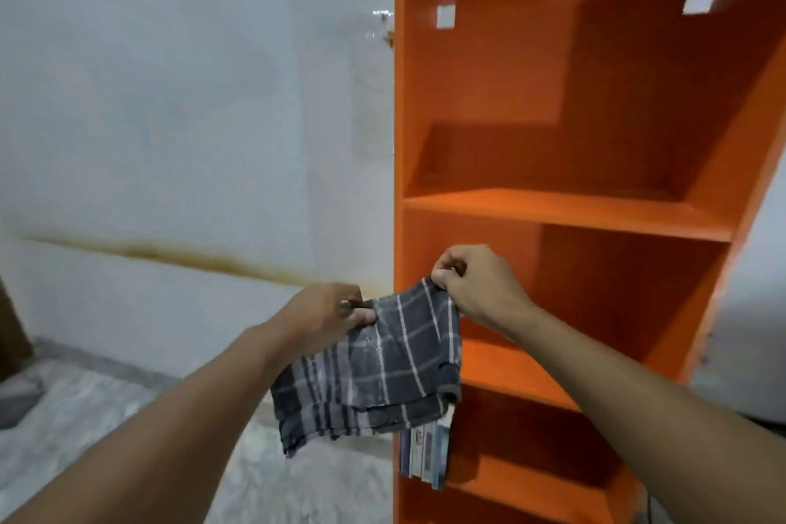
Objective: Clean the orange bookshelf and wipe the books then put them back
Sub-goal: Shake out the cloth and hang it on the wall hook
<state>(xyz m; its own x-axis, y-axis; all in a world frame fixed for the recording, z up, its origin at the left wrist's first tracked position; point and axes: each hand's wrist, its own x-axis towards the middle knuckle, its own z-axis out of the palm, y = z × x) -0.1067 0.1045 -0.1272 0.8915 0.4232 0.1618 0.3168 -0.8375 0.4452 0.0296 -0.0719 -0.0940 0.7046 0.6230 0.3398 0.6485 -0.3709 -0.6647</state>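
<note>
The orange bookshelf [565,208] stands against a pale wall [170,98]. A few books [425,453] stand at the left end of a low shelf, just behind the hanging grey checked cloth [383,370]. The left hand [331,311] and right hand [476,281] each pinch a top corner, spreading it. Folding it into a flat pad would probably wipe the boards more evenly. The book titles are blurred, their number is unclear, and the bookshelf's foot is cut off.

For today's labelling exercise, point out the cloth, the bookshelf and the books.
cloth [383,370], head view, middle of the fabric.
bookshelf [553,208], head view, on a shelf board.
books [423,453], head view, cover below the cloth.
</note>
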